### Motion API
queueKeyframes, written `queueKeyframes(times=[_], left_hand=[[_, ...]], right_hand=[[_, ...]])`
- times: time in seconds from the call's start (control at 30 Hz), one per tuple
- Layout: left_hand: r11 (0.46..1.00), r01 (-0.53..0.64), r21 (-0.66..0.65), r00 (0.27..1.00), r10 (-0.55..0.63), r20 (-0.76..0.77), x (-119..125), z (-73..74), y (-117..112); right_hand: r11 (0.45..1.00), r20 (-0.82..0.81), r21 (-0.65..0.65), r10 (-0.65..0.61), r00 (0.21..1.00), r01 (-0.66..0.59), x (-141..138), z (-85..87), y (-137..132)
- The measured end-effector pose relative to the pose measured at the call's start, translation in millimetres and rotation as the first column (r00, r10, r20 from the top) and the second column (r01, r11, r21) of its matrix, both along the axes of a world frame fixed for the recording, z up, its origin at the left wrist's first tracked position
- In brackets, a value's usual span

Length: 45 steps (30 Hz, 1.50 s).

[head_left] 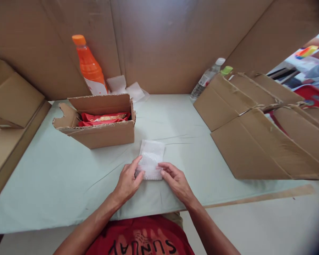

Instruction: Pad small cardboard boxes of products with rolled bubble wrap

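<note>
A small, flat bubble wrap bag (152,159) lies on the pale green tablecloth close to the table's front edge. At its left side, my left hand (127,180) has thumb and forefinger on the edge, with the other fingers partly hidden. A small dark patch shows beneath that thumb; what it is I cannot make out. On the opposite side my right hand (177,180) holds the lower right edge between thumb and fingers. Just beyond the bag stands an open cardboard box (108,136) with red packets (103,118) inside.
An orange bottle (90,65) leans at the back beside more bubble wrap bags (134,91). Cardboard boxes (255,141) fill the right side, with a clear bottle (206,81) behind them. Another cardboard box (13,95) borders the left. Tall cardboard panels (175,46) enclose the back.
</note>
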<state>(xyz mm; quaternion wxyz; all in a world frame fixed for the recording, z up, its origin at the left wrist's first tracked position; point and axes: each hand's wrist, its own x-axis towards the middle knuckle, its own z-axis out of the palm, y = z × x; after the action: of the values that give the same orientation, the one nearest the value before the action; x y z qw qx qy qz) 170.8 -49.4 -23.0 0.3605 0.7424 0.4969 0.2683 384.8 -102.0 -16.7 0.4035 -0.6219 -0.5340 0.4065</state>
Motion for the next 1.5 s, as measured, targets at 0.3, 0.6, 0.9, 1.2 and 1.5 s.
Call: queueKeyframes(times=[0.3, 0.6, 0.9, 1.2, 1.5], left_hand=[[0.995, 0.092, -0.026, 0.972, -0.096, -0.216, 16, -0.2, 29], [0.850, 0.179, 0.495, 0.984, -0.164, -0.074, -5, 19.2, 1], [0.970, 0.207, 0.128, 0.978, -0.204, -0.034, -8, 3.8, -9], [0.988, 0.094, -0.120, 0.995, -0.097, -0.022, -2, -0.9, 11], [0.938, -0.255, -0.233, 0.920, 0.310, 0.239, -18, 2.8, -7]], right_hand=[[0.859, 0.673, 0.359, 0.033, 0.739, -0.365, -12, 2.8, -13], [0.924, 0.509, 0.176, 0.209, 0.835, -0.339, -4, -3.7, 10], [0.954, 0.366, 0.147, 0.194, 0.910, -0.263, -3, 11.2, -2], [0.854, 0.702, 0.253, 0.162, 0.694, -0.455, -11, 8.4, -2], [0.902, 0.596, 0.237, 0.157, 0.788, -0.360, -16, -8.9, 22]])
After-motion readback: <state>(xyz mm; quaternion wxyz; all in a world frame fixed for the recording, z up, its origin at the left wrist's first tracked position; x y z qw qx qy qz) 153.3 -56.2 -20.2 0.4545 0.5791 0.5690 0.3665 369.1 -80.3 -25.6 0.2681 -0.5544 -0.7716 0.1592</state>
